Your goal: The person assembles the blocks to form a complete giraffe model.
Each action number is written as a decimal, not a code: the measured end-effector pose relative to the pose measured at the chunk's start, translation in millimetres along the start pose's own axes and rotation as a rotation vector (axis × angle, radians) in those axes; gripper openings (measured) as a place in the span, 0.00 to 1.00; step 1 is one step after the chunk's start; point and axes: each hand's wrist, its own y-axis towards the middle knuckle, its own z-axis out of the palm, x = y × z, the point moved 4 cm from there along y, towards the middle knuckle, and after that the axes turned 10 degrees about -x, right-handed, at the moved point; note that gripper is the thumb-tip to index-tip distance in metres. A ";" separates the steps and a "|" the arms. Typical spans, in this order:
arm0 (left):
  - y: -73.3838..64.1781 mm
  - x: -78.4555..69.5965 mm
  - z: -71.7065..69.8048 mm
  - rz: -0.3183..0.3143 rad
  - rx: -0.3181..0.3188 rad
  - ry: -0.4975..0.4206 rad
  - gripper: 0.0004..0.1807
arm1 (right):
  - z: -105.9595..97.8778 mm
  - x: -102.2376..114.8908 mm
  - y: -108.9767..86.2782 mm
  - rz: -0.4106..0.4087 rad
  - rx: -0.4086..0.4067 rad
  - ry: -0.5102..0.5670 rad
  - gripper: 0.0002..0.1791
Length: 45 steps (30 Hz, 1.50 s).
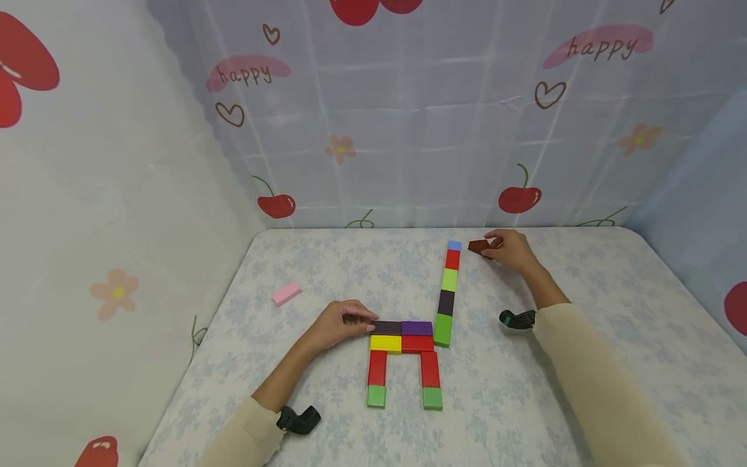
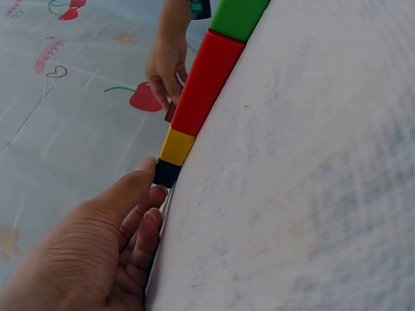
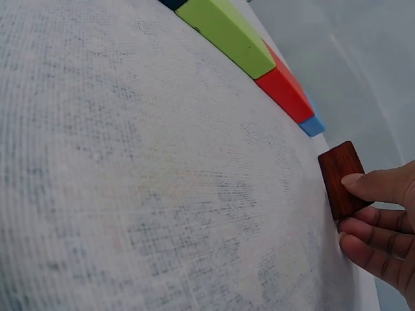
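Note:
My right hand (image 1: 511, 251) pinches a dark brown wooden block (image 3: 342, 179) between thumb and fingers. It holds the block at the table's far side, just right of a column's light blue top block (image 1: 454, 245). My left hand (image 1: 338, 326) has thumb and fingertips on the left end of a black block (image 1: 386, 327). Beside that lies a purple block (image 1: 417, 328), with a yellow block (image 1: 386, 344) and a red block (image 1: 417, 344) below them. Two red-and-green legs extend toward me, the left one ending in a green block (image 1: 376, 396).
The slightly slanted column of red, lime, black and green (image 1: 443, 330) blocks joins the layout's right side. A loose pink block (image 1: 286, 294) lies to the left on the patterned tablecloth (image 1: 338, 259). A printed curtain (image 1: 397, 117) stands behind the table.

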 end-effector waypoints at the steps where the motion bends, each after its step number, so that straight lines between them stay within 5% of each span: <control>1: -0.1 0.1 0.1 0.000 0.002 -0.005 0.11 | 1.0 0.2 0.0 -0.001 -0.003 -0.001 0.24; 12: -0.3 0.8 0.4 -0.018 -0.005 -0.002 0.11 | 8.3 7.2 -1.4 -0.007 0.007 0.024 0.23; 19: -2.9 -36.7 -4.1 -0.017 0.000 -0.036 0.11 | 8.9 11.0 -2.1 0.020 0.021 0.037 0.24; 45: -3.8 -36.0 -3.6 -0.009 0.000 -0.035 0.11 | 12.3 7.4 -1.7 0.036 0.037 0.032 0.25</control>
